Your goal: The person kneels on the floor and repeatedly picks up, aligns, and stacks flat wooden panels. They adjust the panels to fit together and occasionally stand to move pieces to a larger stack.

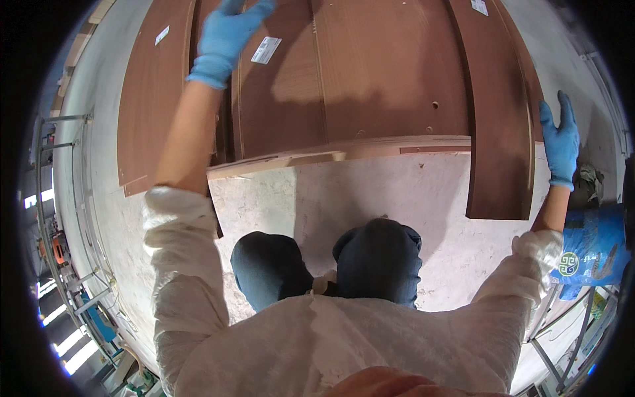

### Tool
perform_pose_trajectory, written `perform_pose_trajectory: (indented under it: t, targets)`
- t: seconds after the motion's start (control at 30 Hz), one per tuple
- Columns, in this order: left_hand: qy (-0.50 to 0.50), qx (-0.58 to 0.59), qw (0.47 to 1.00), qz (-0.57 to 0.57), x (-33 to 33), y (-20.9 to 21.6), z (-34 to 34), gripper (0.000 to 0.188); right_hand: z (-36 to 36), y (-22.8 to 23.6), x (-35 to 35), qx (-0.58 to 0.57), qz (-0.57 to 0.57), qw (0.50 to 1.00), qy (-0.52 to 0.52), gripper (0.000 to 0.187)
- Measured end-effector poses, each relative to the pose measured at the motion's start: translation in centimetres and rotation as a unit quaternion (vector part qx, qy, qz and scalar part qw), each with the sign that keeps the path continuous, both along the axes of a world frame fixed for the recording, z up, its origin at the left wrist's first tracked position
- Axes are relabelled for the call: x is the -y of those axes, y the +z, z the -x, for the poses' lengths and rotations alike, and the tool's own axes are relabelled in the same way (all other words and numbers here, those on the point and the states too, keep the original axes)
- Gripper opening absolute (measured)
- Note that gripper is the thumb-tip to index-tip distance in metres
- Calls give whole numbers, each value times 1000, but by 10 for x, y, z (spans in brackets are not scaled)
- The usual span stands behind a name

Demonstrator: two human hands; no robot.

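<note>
The blue-gloved left hand (228, 36), partly cropped, and blue-gloved right hand (561, 140) spread wide, apparently empty. Flat brown wooden panels (390, 66) lie ahead; the long narrow brown board (501, 145) at right seems laid, though not flush, jutting past their near edge.

Shadow dims the brown panels (390, 73), and the warped edges seem blurred.

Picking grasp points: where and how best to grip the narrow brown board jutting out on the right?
The narrow board is probably best gripped at its near end, coming from the near side, across both long edges: that end juts past the near edge of the wide panel, leaving both sides exposed.
</note>
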State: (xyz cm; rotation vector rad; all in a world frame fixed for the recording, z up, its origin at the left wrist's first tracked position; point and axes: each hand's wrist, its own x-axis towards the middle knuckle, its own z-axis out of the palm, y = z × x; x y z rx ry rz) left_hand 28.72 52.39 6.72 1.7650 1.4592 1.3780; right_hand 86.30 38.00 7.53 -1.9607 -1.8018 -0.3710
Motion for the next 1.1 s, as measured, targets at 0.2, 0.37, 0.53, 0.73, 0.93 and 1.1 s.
perform_pose_trajectory:
  t: [0.2,0.37,0.53,0.73,0.93,1.1]
  targets:
    - [98,-193,976,-22,130,49,182,62,168,39,81,-112,5,937,331,41]
    - [333,-270,891,150,259,20,309,66,314,-19,115,-325,209,802,456,35]
    - [297,-35,933,199,355,-43,348,54,420,-72,117,-430,504,624,413,32]
    - [44,293,901,317,360,-76,310,54,511,-81,102,-512,665,430,334,54]
    - [105,243,898,352,354,-45,270,46,538,-62,107,-629,596,395,305,25]
    - [83,303,901,300,355,-26,226,36,500,-43,108,-582,558,499,318,13]
